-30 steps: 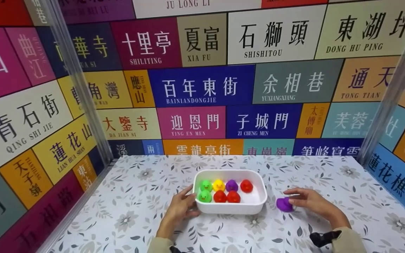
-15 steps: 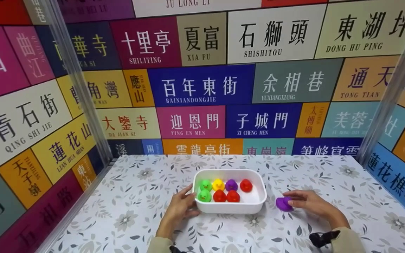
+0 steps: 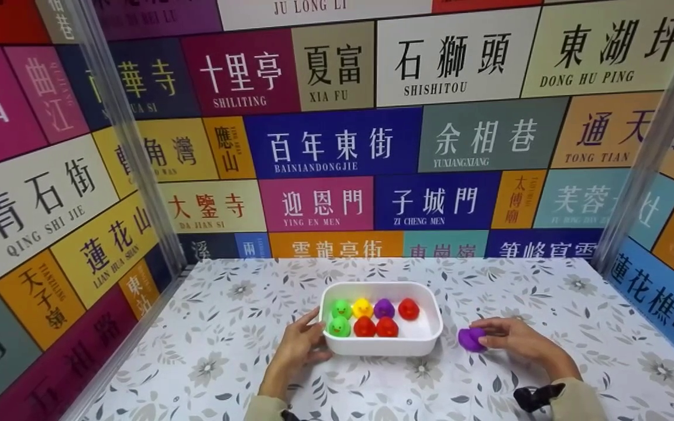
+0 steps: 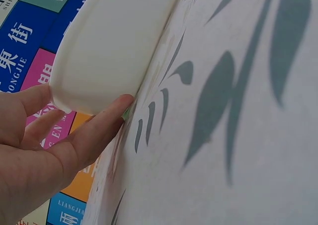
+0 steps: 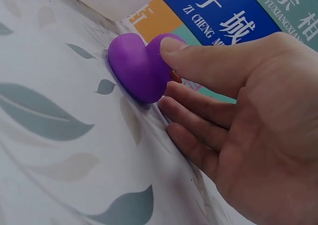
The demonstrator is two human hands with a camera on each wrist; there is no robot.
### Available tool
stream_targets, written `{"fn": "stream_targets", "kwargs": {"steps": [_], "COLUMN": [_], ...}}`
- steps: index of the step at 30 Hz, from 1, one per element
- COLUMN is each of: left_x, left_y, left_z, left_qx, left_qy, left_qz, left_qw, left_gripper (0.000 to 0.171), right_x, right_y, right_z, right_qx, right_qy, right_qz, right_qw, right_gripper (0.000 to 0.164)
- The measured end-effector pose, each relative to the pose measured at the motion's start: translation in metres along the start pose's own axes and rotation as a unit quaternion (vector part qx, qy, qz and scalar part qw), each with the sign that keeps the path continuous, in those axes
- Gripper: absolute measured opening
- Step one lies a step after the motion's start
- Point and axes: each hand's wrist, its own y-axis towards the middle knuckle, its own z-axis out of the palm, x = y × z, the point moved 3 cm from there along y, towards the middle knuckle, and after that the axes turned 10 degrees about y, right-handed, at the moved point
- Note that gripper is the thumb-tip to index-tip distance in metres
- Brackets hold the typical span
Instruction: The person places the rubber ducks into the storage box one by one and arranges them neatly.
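Observation:
A purple toy duck [image 3: 471, 339] sits on the table, pinched by my right hand [image 3: 515, 339]. In the right wrist view the thumb lies against the duck [image 5: 139, 66], the other fingers are behind and below it, and a bit of orange beak shows. My left hand [image 3: 302, 342] rests against the left end of a white tub [image 3: 384, 347], its fingers fairly straight. Fingertips touch the tub wall [image 4: 109, 41] in the left wrist view. Inside the tub are green ducks [image 3: 340, 326], a yellow duck [image 3: 363, 307], a purple duck [image 3: 384, 309] and red ducks [image 3: 409, 309].
A white table [image 3: 407, 397] printed with grey leaves and flowers lies under everything. Colourful sign panels [image 3: 337, 143] form walls at the back and sides. Clear corner posts [image 3: 138, 140] rise at the table's far corners.
Both hands, the tub and the purple duck in my right hand have barely moved; the head view has shifted only very slightly.

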Motion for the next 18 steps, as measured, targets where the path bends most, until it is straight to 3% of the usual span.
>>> {"fn": "stream_targets", "kwargs": {"steps": [9,18], "left_x": [0.001,0.0], "left_y": [-0.001,-0.001], "left_z": [0.0,0.0], "left_qx": [0.004,0.006], "left_qy": [-0.001,-0.014], "left_qz": [0.011,0.017], "left_qw": [0.9999,0.9997], "left_gripper": [0.058,0.059], "right_x": [0.003,0.014], "right_y": [0.002,0.009], "right_z": [0.004,0.01], "right_qx": [-0.073,-0.081], "right_qy": [0.042,0.107], "right_qz": [0.056,0.052], "right_qw": [0.995,0.99], "right_gripper": [0.052,0.054]}}
